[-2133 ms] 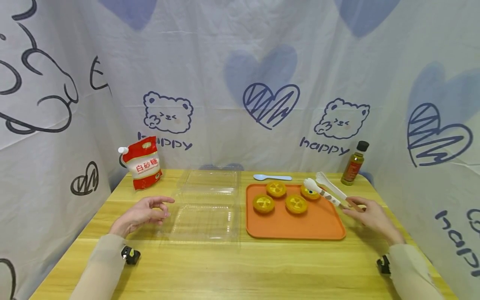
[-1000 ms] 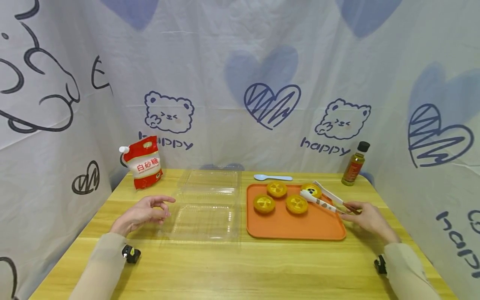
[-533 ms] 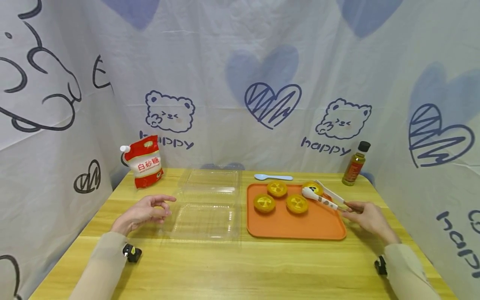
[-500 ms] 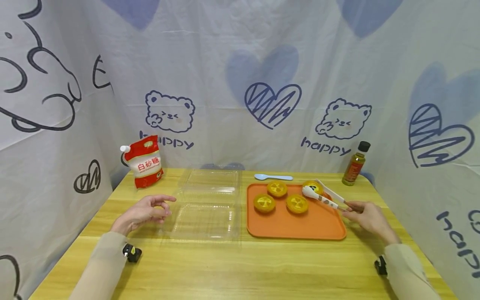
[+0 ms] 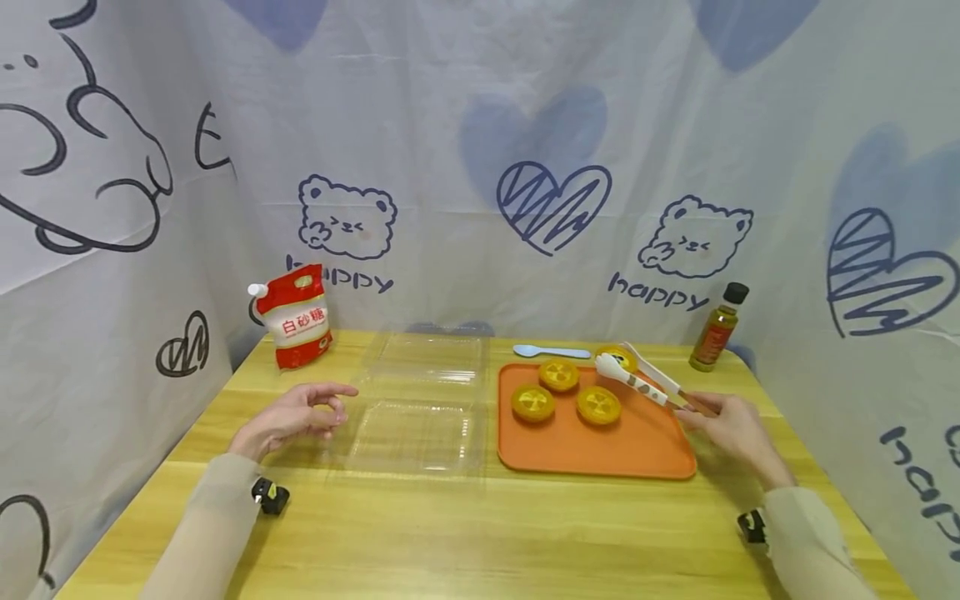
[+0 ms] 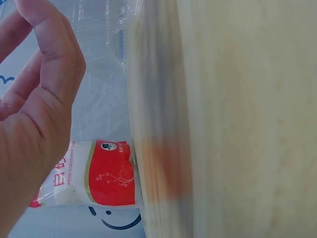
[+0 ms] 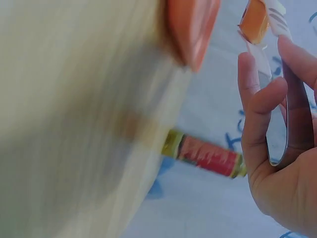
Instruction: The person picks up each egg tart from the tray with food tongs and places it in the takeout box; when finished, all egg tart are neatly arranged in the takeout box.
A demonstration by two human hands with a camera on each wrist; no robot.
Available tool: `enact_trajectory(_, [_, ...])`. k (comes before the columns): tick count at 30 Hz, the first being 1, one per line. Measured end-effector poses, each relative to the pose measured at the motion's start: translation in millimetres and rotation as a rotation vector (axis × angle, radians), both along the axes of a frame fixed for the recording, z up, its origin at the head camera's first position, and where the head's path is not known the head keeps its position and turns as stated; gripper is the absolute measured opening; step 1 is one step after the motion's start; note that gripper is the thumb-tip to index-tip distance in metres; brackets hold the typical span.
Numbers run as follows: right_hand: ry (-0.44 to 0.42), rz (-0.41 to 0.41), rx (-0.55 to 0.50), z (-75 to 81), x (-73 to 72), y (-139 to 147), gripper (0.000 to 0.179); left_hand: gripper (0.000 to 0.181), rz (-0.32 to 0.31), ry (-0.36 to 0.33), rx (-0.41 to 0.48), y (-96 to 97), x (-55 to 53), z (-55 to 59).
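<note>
My right hand [image 5: 729, 429] holds a pair of tongs [image 5: 651, 385] with white heads and brown handles. Between the tong tips is a yellow egg tart [image 5: 617, 358], raised above the back right of the orange tray [image 5: 637, 454]; the right wrist view shows this tart [image 7: 255, 22] clear of the tray. On the tray sit several things of one kind: egg tarts [image 5: 598, 406]. My left hand [image 5: 296, 419] hovers left of a clear plastic clamshell box [image 5: 420, 437], its fingers loosely bent with nothing in them. The box lies with its lid folded back.
A red and white bag of white sugar [image 5: 298, 321] stands at the back left. Behind the tray lies a light blue spoon [image 5: 551, 352]. An oil bottle [image 5: 716, 335] with a black cap stands at the back right. Printed cloth walls surround the wooden table [image 5: 480, 533].
The tongs have come down around the back right egg tart and closed on it. That tart has risen off the tray. My left hand stays beside the box.
</note>
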State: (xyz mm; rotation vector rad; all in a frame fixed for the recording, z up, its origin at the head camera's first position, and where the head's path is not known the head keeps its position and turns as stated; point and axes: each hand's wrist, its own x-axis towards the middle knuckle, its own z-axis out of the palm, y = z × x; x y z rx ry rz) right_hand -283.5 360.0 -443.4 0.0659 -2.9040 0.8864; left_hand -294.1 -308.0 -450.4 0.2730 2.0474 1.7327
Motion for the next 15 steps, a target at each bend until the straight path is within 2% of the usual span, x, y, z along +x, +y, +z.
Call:
enact_trajectory(10, [0.032, 0.031, -0.013, 11.5, 4.1, -47.9, 0.057, 0.063, 0.000, -0.002, 0.001, -3.6, 2.7, -2.1])
enact_trajectory(15, [0.022, 0.018, -0.009, 16.4, 5.3, -62.5, 0.053, 0.061, -0.003, -0.006, 0.012, 0.5, -1.9, -1.3])
